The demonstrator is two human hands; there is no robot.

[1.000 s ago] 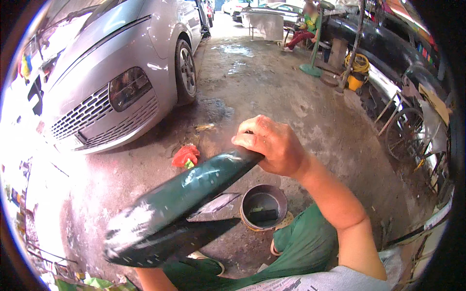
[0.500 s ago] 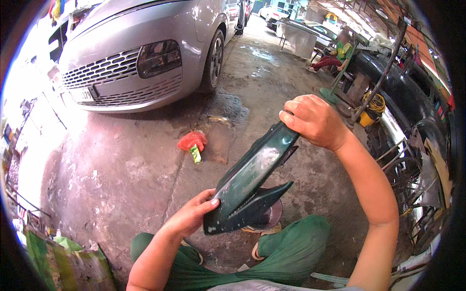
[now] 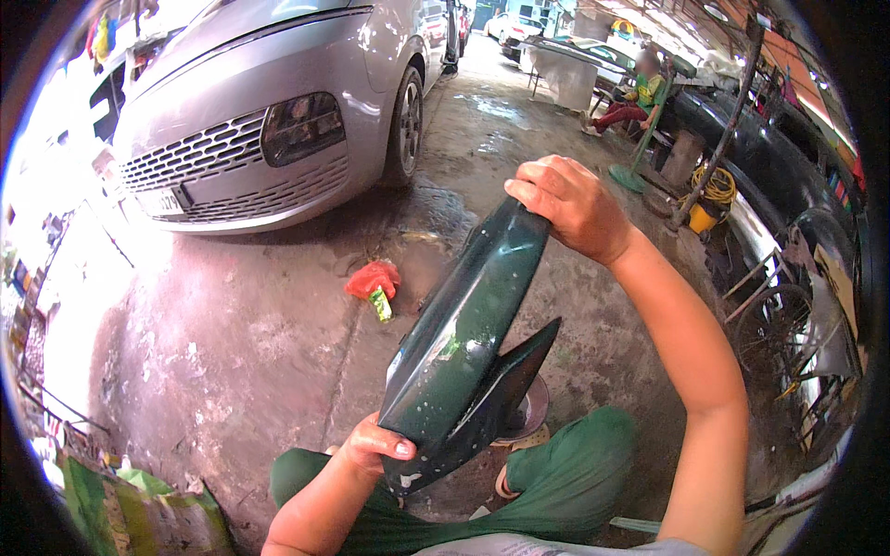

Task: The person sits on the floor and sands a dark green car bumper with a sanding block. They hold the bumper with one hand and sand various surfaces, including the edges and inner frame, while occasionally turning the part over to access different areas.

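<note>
A glossy dark green body panel (image 3: 464, 324), long and curved with a pointed prong on its right side, is held up at a slant over my lap. My right hand (image 3: 577, 208) grips its upper end, fingers folded over the edge. At the lower left end my left hand (image 3: 375, 443) clasps the panel, thumb lying on its face. Pale specks and shiny wet-looking patches show on the surface. Partly hidden behind the prong is a round basin (image 3: 534, 412) on the floor, close to my foot.
A red plastic bag (image 3: 374, 277) and a green packet (image 3: 381, 305) lie on the concrete floor ahead. A silver van (image 3: 232, 176) stands front left. Back right, a person (image 3: 642, 97) sits near a green broom (image 3: 628, 177). A yellow bucket (image 3: 702, 220) and scrap line the right side.
The panel has come lower and slightly left, tipped more upright, with its broad face turned more toward me. Both hands moved with it and kept their hold.
</note>
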